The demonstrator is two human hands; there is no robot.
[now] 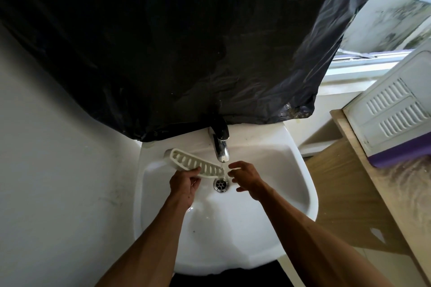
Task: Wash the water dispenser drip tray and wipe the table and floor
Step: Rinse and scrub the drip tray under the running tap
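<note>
Drip tray (pixel 196 165), a white slotted grille, is held over the sink (pixel 233 228) & is being rinsed: its right end is set under the water stream (pixel 222 169) from the tap (pixel 220 144), directly above the drain (pixel 220 184). Task is judged to be at an early stage: the washing step is underway but not finished, no soap or sponge is seen, & wiping of table & floor appears not yet begun, w/ no cloth in view. Tray is pinched along its near long edge, approx. mid-length, by the left hand (pixel 184 185), thumb on top & fingers curled beneath; the tray's far end is angled up & away to the left of that grip. Right hand (pixel 245 180) is kept unclenched, fingers spread & loosely bent, nothing gripped; its fingertips are placed at the tray's wet end, btwn the two hands, though actual contact w/ the tray cannot be told. Wooden surface (pixel 345 182) is seen well to the right of the right hand.
</note>
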